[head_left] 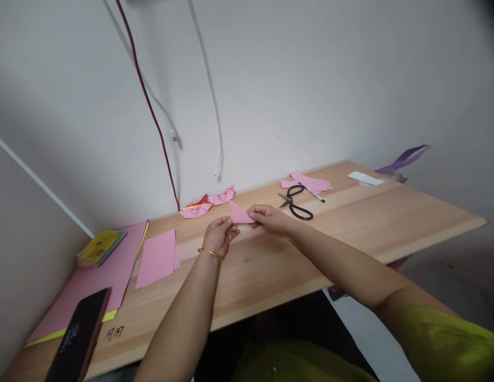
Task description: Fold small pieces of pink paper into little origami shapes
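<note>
Between my hands, a small pink paper triangle is held up over the middle of the wooden table. My left hand pinches its left corner between thumb and fingers. At the opposite corner, my right hand has thumb and index finger closed on the paper. Just behind the triangle lie several folded pink paper pieces, with some red and yellow among them. To the right of my right hand rest black-handled scissors with the blades apart.
Pink rectangular sheets lie at the left, beside a stack of large pink sheets. On that stack are a yellow packet and a phone. A pen touches pink scraps at the back. Cables hang along the wall.
</note>
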A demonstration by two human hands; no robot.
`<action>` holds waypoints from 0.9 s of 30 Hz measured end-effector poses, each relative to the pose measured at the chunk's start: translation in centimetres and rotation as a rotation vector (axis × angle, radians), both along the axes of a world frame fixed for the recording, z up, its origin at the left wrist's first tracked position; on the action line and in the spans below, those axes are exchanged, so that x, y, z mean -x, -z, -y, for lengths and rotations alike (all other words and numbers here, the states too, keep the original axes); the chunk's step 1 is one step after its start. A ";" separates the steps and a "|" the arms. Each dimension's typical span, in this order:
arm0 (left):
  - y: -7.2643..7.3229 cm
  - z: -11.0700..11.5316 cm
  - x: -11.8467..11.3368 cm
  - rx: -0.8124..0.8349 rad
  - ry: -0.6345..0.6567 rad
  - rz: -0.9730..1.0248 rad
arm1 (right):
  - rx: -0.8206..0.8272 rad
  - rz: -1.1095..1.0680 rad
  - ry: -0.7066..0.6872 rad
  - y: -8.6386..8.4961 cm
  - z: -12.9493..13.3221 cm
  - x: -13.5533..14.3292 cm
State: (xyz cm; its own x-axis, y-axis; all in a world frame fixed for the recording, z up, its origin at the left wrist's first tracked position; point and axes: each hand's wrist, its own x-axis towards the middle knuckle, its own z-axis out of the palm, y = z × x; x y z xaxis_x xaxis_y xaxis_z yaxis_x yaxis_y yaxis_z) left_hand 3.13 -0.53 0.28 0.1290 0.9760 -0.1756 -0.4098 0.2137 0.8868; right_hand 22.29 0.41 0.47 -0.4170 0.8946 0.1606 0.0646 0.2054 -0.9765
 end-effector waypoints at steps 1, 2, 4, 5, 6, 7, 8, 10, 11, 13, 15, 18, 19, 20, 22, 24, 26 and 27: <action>0.0 0.0 0.1 0.005 0.013 0.011 | -0.002 -0.008 -0.006 0.0 0.0 0.0; 0.1 0.0 0.1 0.009 0.027 0.023 | -0.003 -0.015 -0.011 0.0 0.0 0.0; 0.2 -0.1 0.2 0.014 0.048 0.039 | -0.003 -0.027 -0.023 0.1 0.0 0.2; 0.2 -0.1 0.3 0.014 0.054 0.040 | -0.006 -0.034 -0.028 0.1 0.1 0.3; 0.3 -0.1 0.3 0.011 0.055 0.033 | -0.013 -0.038 -0.030 0.1 0.2 0.4; 0.4 -0.2 0.2 0.002 0.050 0.014 | -0.024 -0.041 -0.026 0.1 0.2 0.6; 0.5 -0.2 0.2 -0.017 0.038 -0.018 | -0.044 -0.039 -0.013 0.1 0.3 0.7; 0.8 -0.3 0.0 -0.081 0.007 -0.120 | -0.116 -0.016 0.041 0.2 0.5 0.9; 0.9 -0.3 -0.1 -0.120 -0.009 -0.187 | -0.173 0.008 0.077 0.2 0.5 0.9; 1.0 -0.4 -0.2 -0.185 -0.027 -0.317 | -0.324 0.082 0.128 0.2 0.5 0.9; 1.0 -0.3 -0.3 -0.213 -0.025 -0.398 | -0.492 0.163 0.134 0.2 0.4 0.7; 0.9 -0.2 -0.3 -0.217 0.003 -0.398 | -0.640 0.232 0.088 0.3 0.1 0.5; 0.9 -0.1 -0.3 -0.214 0.021 -0.381 | -0.643 0.236 0.077 0.3 0.1 0.5; 0.8 -0.1 -0.3 -0.208 0.041 -0.360 | -0.622 0.239 0.069 0.2 0.1 0.4; 0.6 0.1 -0.3 -0.193 0.088 -0.300 | -0.546 0.249 0.070 0.1 0.2 0.3; 0.4 0.2 -0.4 -0.176 0.132 -0.223 | -0.473 0.276 0.106 -0.2 0.4 0.2; 0.2 0.4 -0.5 -0.172 0.169 -0.176 | -0.434 0.305 0.149 -0.4 0.5 0.2; 0.1 0.5 -0.6 -0.175 0.182 -0.182 | -0.422 0.315 0.166 -0.4 0.5 0.1</action>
